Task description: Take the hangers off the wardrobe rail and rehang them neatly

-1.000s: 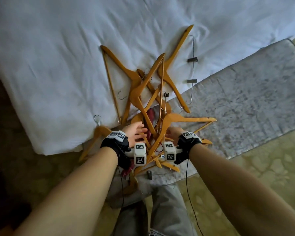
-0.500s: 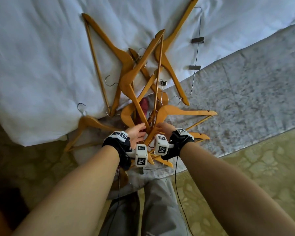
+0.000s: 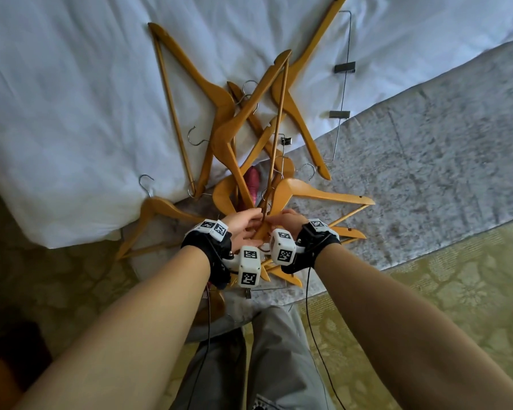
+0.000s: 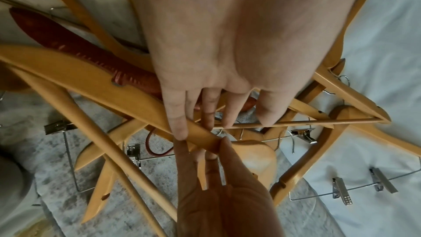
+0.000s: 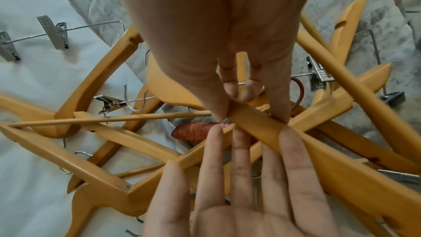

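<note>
Several wooden hangers (image 3: 296, 113) lie in a tangled pile on the bed, some with metal clip bars (image 3: 342, 66). Among them is a red padded hanger (image 3: 253, 184). Both hands meet at the near end of the pile. My right hand (image 3: 285, 220) pinches the arm tip of one barred wooden hanger (image 3: 228, 134) between thumb and finger, as the right wrist view shows (image 5: 248, 113). My left hand (image 3: 246, 223) lies on the same hanger arm (image 4: 114, 82) with straight fingers (image 4: 180, 129), its thumb on the thin bar.
The pile straddles a white duvet (image 3: 71, 99) and a grey bed runner (image 3: 427, 143). One hanger (image 3: 160, 208) hangs over the bed's near edge at left. Yellow patterned floor (image 3: 456, 291) lies to the right, and my legs in grey trousers (image 3: 273, 350) stand below.
The view has drawn nearer to the pile. My two hands have closed in on each other at the near tip of one hanger, with the right hand now pinching it.
</note>
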